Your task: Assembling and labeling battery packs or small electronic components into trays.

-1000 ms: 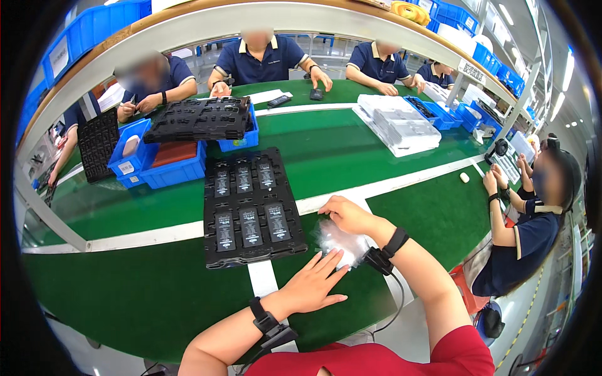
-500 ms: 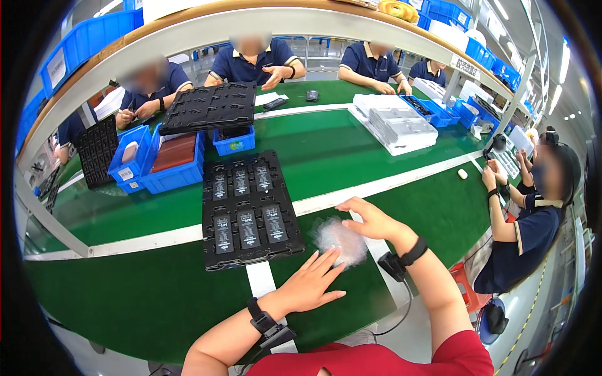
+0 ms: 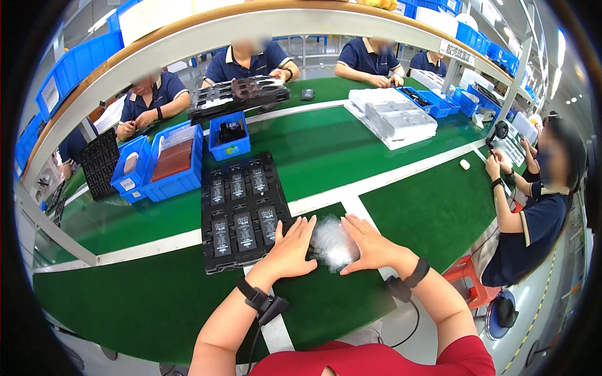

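Note:
A loose pile of clear plastic film pieces [image 3: 333, 243] lies on the green table top between my hands. My left hand [image 3: 290, 249] is at the pile's left side with its fingers stretched out. On the other side, my right hand [image 3: 370, 246] is open too, its fingertips beside the film. Neither hand has anything gripped in it. Just left of my left hand, a black plastic tray [image 3: 207, 250] carries several flat black batteries [image 3: 244, 230] in two rows. My left fingers come close to the tray's right edge; whether they touch it I cannot tell.
Blue bins [image 3: 170, 182] stand beyond the tray, one with reddish-brown sheets. A co-worker across holds stacked black trays [image 3: 235, 99]. White plastic trays [image 3: 398, 122] are stacked at far right. A small white object [image 3: 464, 165] lies nearer a seated co-worker [image 3: 533, 225].
My hands have shifted from the pile's front and far edges to its left and right sides. Across the table, the co-worker's black trays have moved right, uncovering a small blue bin.

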### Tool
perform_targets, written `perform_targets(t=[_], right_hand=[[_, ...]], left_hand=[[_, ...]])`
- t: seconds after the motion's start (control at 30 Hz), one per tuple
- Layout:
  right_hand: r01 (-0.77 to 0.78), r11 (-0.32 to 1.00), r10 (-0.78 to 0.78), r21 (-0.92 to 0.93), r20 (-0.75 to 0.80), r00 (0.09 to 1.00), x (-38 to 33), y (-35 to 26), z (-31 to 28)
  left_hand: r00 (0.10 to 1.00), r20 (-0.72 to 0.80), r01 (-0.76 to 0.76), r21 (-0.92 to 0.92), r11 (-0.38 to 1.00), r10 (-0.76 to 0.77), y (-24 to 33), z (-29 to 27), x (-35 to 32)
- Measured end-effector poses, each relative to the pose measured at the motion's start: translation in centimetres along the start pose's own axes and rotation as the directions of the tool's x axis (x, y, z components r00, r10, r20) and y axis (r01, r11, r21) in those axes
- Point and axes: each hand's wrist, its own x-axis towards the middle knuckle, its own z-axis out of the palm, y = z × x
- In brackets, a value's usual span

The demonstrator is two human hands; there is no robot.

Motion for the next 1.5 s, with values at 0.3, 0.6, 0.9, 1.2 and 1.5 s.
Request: perform_targets(t=[0.3, 0.6, 0.9, 1.2, 1.5], right_hand=[[-0.054, 0.999, 0.054, -0.004, -0.01, 0.998, 0.4, -0.1, 1.0], [-0.022, 1.0, 0.022, 0.016, 0.001, 1.0, 0.2, -0.7, 0.2], [-0.06, 0.998, 0.059, -0.006, -0.057, 0.997, 1.5, -0.5, 1.9], [-0.049, 0.997, 0.052, 0.053, -0.048, 0.997, 1.1, -1.2, 0.7], [-0.002, 0.978, 0.004, 0.208, -0.01, 1.0, 4.7, 3.1, 0.1]], left_hand=[[0.999, 0.031, 0.01, -0.127, 0.992, -0.007, -0.3, 0.4, 0.2], [0.994, 0.032, -0.1, 0.001, 0.995, 0.1, -0.3, -0.2, 0.5], [0.996, -0.056, -0.079, -0.04, 0.996, 0.076, -1.3, 1.1, 0.9], [0.994, -0.031, -0.101, -0.023, 0.995, 0.101, -1.5, 0.0, 0.7], [0.998, -0.044, -0.042, 0.167, 0.985, 0.05, 0.9, 1.6, 0.9]])
